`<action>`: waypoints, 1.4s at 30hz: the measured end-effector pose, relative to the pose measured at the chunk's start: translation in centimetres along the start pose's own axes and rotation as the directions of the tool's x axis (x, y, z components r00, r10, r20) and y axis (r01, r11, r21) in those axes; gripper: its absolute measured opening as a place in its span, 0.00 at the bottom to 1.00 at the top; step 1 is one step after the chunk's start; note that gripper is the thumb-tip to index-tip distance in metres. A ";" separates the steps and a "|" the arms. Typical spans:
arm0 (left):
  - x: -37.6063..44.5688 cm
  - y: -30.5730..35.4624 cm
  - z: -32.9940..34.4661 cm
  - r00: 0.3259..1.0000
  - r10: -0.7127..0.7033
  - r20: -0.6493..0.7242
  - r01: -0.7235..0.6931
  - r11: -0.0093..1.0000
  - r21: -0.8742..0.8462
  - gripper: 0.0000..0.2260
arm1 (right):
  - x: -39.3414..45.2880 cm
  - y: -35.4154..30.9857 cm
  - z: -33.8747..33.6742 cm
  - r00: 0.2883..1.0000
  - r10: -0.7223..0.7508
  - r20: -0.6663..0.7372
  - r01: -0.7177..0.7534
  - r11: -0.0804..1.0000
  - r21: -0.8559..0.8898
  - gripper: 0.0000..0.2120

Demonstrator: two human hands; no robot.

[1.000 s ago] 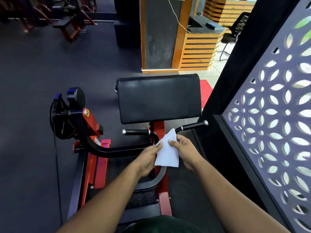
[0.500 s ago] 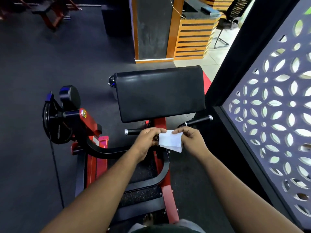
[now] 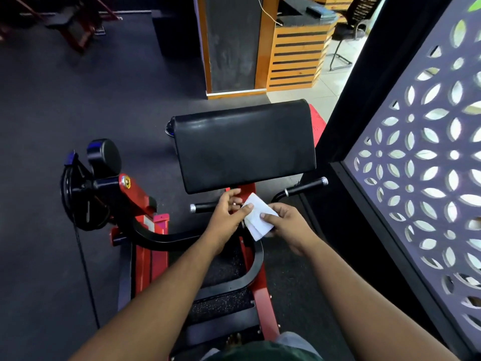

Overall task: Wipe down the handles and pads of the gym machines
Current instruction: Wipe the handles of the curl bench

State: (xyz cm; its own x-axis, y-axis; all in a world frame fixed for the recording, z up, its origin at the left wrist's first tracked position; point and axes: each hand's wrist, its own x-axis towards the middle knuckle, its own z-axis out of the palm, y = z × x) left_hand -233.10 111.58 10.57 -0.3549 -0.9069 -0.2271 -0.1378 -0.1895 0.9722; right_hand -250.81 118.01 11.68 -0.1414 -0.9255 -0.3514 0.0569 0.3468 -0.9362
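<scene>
Two hands hold one folded white cloth (image 3: 256, 220) just below the middle of the view, in front of the black pad (image 3: 244, 145) and apart from its lower edge. The left hand (image 3: 226, 214) pinches the cloth's left edge, thumb tip on top and the other fingers curled behind it; a ring shows on one finger. The right hand (image 3: 287, 223) holds the cloth from the 3 o'clock side, thumb pressed flat on its upper face and the remaining fingers tucked underneath, mostly hidden. The cloth lies tilted, one corner toward 12 o'clock and one toward 6 o'clock.

Behind the left hand, at 9 o'clock of the cloth, the left handle (image 3: 204, 206) sticks out with a silver end cap. At 2 o'clock the right handle (image 3: 305, 186) angles up and away, also silver-capped, with no hand on it. The pad sits at 12 o'clock, tilted, glossy, on a red frame (image 3: 263, 295) that runs down toward 6 o'clock with a curved black bar (image 3: 256, 267) looping under the hands.

At 9 o'clock a black weight plate (image 3: 78, 199) hangs on the side arm of the machine. Dark rubber floor (image 3: 78, 100) spreads to 10 o'clock. A patterned cut-out screen (image 3: 421, 165) fills the 3 o'clock side, and a wooden slatted counter (image 3: 296, 56) stands at 1 o'clock.
</scene>
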 end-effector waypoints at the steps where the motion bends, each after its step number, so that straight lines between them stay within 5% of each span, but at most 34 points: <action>1: -0.3 -0.6 0.4 0.994 -0.112 0.014 0.113 0.991 -0.073 0.27 | -0.1 0.1 0.3 0.999 0.039 -0.030 -0.036 0.993 0.113 0.04; 3: -1.0 -2.2 1.6 0.941 -0.303 0.154 0.328 0.927 -0.181 0.30 | -0.5 0.3 0.6 0.994 0.098 -0.039 -0.085 0.964 0.250 0.03; 5: -1.2 -2.7 2.8 0.913 -0.336 0.229 0.385 0.897 -0.218 0.22 | -0.7 0.8 0.3 0.993 0.116 -0.016 -0.106 0.950 0.293 0.03; 11: 0.6 -0.9 5.7 0.980 -0.199 -0.031 0.194 0.973 -0.122 0.07 | 0.8 1.7 -4.0 0.992 -0.026 -0.127 0.018 0.998 -0.063 0.02; 16: 1.6 2.0 7.7 0.997 -0.063 -0.035 0.059 0.993 -0.103 0.09 | 2.0 -0.8 -8.6 0.991 -0.127 0.049 0.127 0.992 0.012 0.14; 24: 2.7 3.1 11.6 0.967 -0.255 -0.015 0.238 0.922 -0.306 0.13 | 4.2 -1.0 -12.7 0.994 -0.078 0.070 0.078 0.997 0.006 0.17; 28: 3.5 1.7 11.7 0.989 -0.130 -0.069 0.132 0.991 0.030 0.08 | 4.6 0.2 -13.0 0.994 -0.044 0.099 0.038 0.997 0.065 0.01; 30: 4.1 1.1 11.2 0.997 -0.080 -0.015 0.081 0.989 0.123 0.12 | 5.2 1.4 -12.8 0.991 -0.016 0.133 0.016 1.000 0.003 0.13; 32: 5.0 0.3 10.4 0.998 -0.051 0.021 0.045 0.975 0.219 0.13 | 5.8 2.4 -12.2 0.987 0.022 0.158 -0.004 0.994 -0.112 0.14; 36: 7.4 -3.2 7.5 0.996 -0.003 0.087 -0.044 0.844 0.534 0.12 | 7.0 4.8 -10.7 0.999 -0.029 0.013 0.032 0.922 -0.386 0.03; 39: 9.6 -6.3 4.0 0.977 0.085 0.195 -0.209 0.552 0.807 0.18 | 8.3 6.8 -9.0 0.987 -0.041 -0.153 -0.040 0.870 -0.491 0.05; 42: 12.1 -9.0 1.1 0.946 0.103 0.306 -0.323 0.272 0.906 0.23 | 9.9 9.0 -7.2 0.958 0.000 -0.285 -0.145 0.862 -0.487 0.04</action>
State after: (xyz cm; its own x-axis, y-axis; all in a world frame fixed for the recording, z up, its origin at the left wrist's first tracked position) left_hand -237.20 102.69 -1.00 -0.6333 -0.7625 -0.1327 -0.7611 0.5824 0.2856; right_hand -258.80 113.03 -0.21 -0.4176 -0.8434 -0.3380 -0.4114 0.5071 -0.7573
